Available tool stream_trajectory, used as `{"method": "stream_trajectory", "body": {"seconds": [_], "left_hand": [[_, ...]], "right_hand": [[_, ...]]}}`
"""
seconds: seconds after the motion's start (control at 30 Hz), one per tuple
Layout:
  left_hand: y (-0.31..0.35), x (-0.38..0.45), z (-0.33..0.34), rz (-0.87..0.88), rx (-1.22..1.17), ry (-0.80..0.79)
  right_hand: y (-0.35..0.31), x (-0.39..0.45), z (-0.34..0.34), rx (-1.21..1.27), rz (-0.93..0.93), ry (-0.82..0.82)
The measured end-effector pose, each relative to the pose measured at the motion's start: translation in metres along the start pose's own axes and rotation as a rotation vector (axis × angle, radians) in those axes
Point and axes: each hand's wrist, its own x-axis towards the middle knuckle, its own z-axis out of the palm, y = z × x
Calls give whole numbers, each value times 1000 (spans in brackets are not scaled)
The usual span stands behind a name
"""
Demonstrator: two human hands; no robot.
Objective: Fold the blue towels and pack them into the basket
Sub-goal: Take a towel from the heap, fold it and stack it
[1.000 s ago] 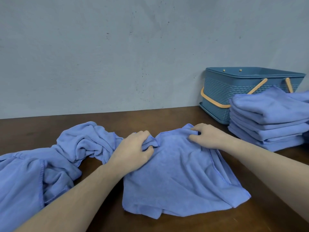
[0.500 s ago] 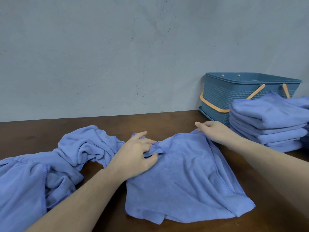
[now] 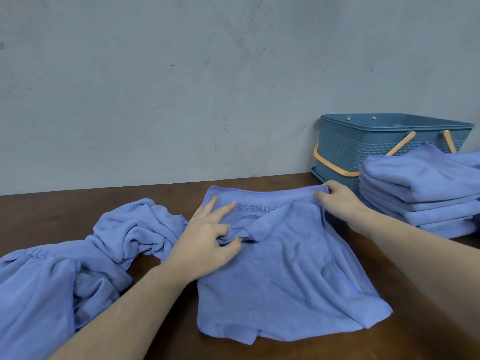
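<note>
Where half a second ago the towel (image 3: 285, 276) lay bunched at its far edge, that edge is now drawn out straight across the table (image 3: 415, 341), and mirrored lettering shows on the turned-up cloth. Nearest the camera, its front hem still sags in loose folds — only the far side has been squared. The left hand (image 3: 205, 245) has changed its hold: index and middle fingers lie straight on the cloth near the far left corner, while thumb and the other fingers pinch a small ridge of fabric beneath them. The right hand (image 3: 337, 201) has slid outward and now grips the far right corner, fingers curled over the hem. I judge the spreading nearly done and the first fold close. To the left the unfolded heap (image 3: 78, 268) waits. Farther right sits the folded stack (image 3: 426, 193) — and behind it the basket (image 3: 363, 149), no towel visible inside.
</note>
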Motion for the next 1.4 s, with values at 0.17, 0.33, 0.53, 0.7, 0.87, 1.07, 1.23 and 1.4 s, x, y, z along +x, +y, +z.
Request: {"method": "stream_trajectory", "body": {"seconds": [0.17, 0.33, 0.53, 0.7, 0.87, 1.07, 1.23, 1.4], "left_hand": [[-1, 3, 1, -150, -75, -75], [-1, 10, 1, -314, -4, 15], [2, 14, -1, -373, -254, 174], [6, 15, -8, -424, -439, 128], [6, 24, -14, -510, -456, 211], [-2, 63, -26, -611, -495, 209], [-7, 77, -15, -743, -404, -4], [-13, 63, -18, -804, -518, -63]], "right_hand": [[13, 4, 5, -17, 45, -13], [7, -5, 2, -128, -176, 109], [5, -24, 4, -394, -229, -203], [7, -19, -2, -231, 13, -307], [-4, -16, -14, 153, 122, -292], [-25, 5, -16, 350, 213, -297], [-7, 20, 9, -50, 51, -112], [6, 11, 12, -14, 24, -144]]}}
